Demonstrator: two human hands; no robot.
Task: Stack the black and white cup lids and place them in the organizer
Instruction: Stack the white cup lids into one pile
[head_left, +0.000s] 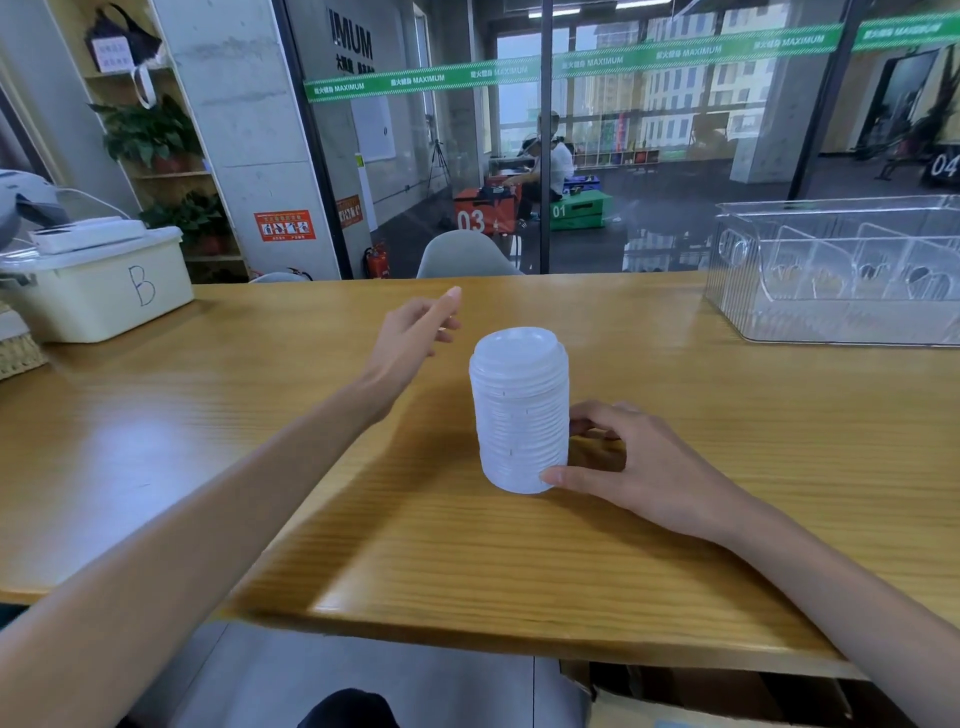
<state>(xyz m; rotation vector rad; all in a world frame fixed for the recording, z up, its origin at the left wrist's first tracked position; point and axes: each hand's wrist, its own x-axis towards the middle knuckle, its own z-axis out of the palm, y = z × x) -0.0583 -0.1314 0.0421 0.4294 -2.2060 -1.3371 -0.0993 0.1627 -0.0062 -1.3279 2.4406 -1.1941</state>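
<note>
- A tall stack (519, 410) of white lids stands upright on the desk (675, 545), its ribbed sides made by the nested rims, a flat round lid on top.
- The right hand (644, 473) is at the stack's right side, low down: the thumb tip touches the stack's base and the curled fingers (592, 418) touch its side higher up, so the stack sits between thumb and fingers.
- The left hand (415, 332) hovers to the stack's upper left, apart from it, fingers loosely extended and holding nothing.
- The organizer (841, 270), clear hard plastic with curved dividers, sits on the desk well to the stack's upper right.
- The desk is glossy yellow wood with a streaked grain.
- A cream plastic bin (104, 291) marked "B" sits far to the stack's left.
</note>
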